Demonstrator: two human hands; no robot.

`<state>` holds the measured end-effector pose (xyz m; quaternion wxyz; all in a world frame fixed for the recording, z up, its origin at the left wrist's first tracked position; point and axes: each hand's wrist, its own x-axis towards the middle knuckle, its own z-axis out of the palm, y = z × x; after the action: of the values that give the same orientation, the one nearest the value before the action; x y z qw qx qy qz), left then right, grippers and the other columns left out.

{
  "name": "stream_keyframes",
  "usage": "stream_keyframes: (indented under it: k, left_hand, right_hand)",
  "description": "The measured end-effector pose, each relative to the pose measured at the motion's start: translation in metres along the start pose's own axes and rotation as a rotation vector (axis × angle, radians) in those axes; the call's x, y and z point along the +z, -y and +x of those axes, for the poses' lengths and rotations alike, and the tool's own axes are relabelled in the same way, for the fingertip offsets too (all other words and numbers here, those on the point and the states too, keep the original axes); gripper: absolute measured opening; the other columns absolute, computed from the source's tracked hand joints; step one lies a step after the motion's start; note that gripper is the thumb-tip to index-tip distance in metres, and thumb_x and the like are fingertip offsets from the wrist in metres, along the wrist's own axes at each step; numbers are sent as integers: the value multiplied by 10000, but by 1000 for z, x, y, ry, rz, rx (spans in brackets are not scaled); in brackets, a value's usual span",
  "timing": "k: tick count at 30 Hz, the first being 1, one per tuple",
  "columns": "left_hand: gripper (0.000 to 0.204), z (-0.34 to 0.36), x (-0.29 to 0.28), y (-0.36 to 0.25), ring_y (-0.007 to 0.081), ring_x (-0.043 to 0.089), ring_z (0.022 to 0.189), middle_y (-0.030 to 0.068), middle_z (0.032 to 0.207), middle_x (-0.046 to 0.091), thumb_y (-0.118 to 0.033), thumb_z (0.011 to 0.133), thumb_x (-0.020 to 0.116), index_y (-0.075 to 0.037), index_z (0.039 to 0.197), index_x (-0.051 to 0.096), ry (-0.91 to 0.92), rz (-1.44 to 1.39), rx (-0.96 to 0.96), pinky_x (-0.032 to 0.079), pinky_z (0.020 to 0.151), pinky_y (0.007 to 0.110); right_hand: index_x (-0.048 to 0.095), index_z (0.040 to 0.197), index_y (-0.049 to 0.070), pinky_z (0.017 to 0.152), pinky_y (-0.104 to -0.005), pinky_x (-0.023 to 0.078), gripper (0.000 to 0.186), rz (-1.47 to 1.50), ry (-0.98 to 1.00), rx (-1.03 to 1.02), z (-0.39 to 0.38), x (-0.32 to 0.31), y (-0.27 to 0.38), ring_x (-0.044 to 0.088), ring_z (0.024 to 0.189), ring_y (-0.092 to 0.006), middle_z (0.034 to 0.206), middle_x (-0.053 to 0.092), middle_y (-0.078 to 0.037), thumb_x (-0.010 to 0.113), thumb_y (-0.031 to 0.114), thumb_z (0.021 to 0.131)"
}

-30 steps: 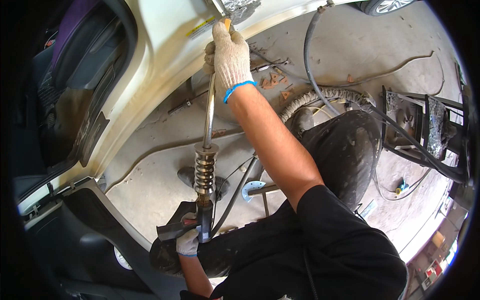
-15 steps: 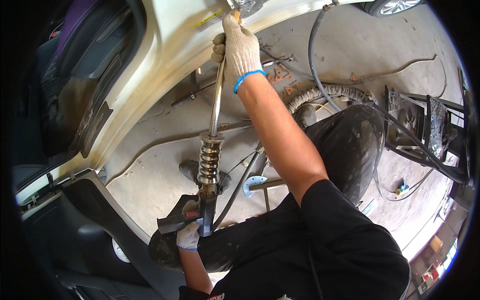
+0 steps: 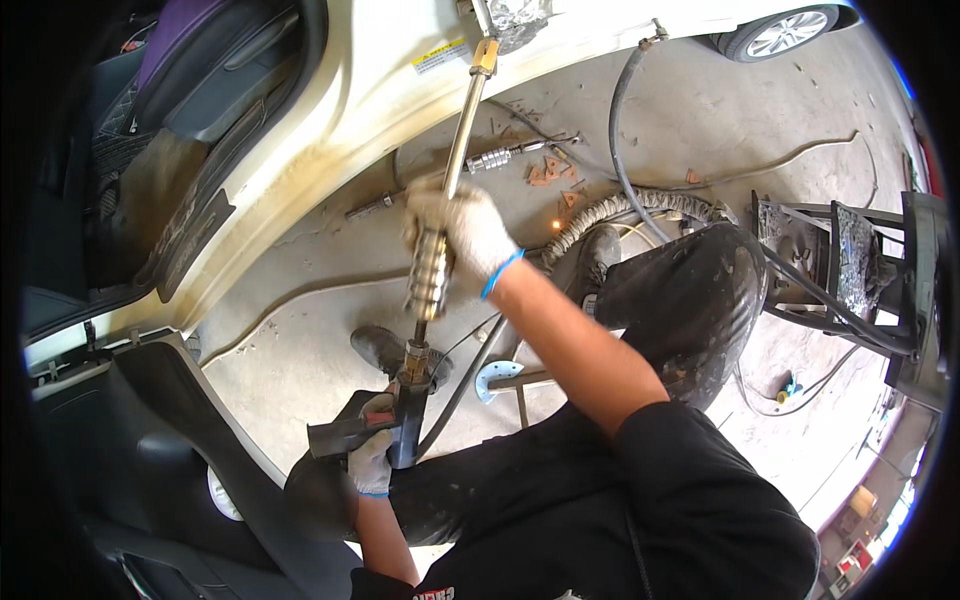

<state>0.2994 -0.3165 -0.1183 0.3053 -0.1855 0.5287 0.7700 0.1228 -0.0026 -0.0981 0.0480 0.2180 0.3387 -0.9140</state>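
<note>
A slide hammer dent puller [image 3: 463, 130] slants from the car's white body panel [image 3: 570, 25] down toward my lap. Its brass-coloured tip [image 3: 485, 55] meets a bare-metal patch [image 3: 522, 25] on the panel. At the lower end, my gloved left hand [image 3: 371, 455] is closed round the black pistol grip [image 3: 407, 420], beside its red trigger. My gloved right hand [image 3: 470, 225], smeared by motion, wraps the rod at the upper end of the ribbed metal sliding weight [image 3: 428, 278]. A dark cable runs from the grip.
The open car door [image 3: 190, 430] is at lower left, beside the doorway sill [image 3: 300, 190]. On the floor lie another slide hammer [image 3: 490, 160], rusty triangular plates [image 3: 545, 172], a wrapped hose [image 3: 610, 212] and cables. A black metal frame [image 3: 830, 260] stands right. A small orange spark glows on the floor.
My right hand has left the tip and come down the rod to the weight. The weight has moved up the rod, away from the grip. My left hand keeps its hold.
</note>
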Motion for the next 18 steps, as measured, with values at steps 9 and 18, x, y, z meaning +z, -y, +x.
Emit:
stream_keyframes:
  k: [9, 18]
  left_hand:
    - [674, -1, -5, 1, 283, 635, 1063, 189, 1138, 643, -286, 685, 786, 52, 1216, 545, 8, 36, -51, 485, 965, 369]
    - [699, -1, 6, -8, 276, 628, 1076, 173, 1159, 640, -315, 684, 795, 58, 1222, 549, -14, 60, -57, 479, 977, 374]
  right_hand:
    - [588, 1057, 16, 542, -282, 507, 244, 164, -162, 122, -30, 14, -33, 597, 566, -152, 725, 627, -84, 662, 48, 827]
    - [589, 987, 23, 516, -285, 504, 176, 105, -105, -36, 14, 1, 5, 594, 562, -147, 721, 629, -89, 660, 37, 826]
